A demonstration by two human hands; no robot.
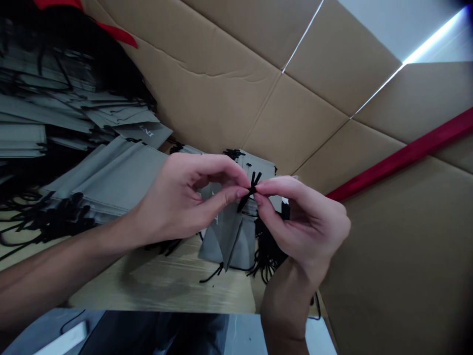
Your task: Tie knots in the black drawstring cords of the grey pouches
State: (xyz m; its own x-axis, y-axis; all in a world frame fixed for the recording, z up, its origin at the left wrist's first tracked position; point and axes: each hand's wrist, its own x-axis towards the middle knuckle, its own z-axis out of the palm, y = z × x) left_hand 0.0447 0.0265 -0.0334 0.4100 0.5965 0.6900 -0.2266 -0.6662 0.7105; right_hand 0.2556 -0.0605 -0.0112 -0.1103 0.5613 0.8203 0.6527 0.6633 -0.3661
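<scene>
Broad cardboard panels (214,54) rise behind the table (155,281), where grey drawstring pouches (114,177) lie heaped at left, looking flat; their insides are hidden, and I can't make out which cords there are knotted. Just below the person's hands is one grey pouch (229,234), contents likewise out of sight. The left hand (175,197) and right hand (306,217) each pinch its black cord (243,202) between finger and thumb. A knot (253,189) seems formed there; whether it's fully tight, I can't tell.

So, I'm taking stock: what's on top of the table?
Gray pouches with black cords lie on the table in piles. Whatever the left hand and right hand cover can't be seen.
</scene>
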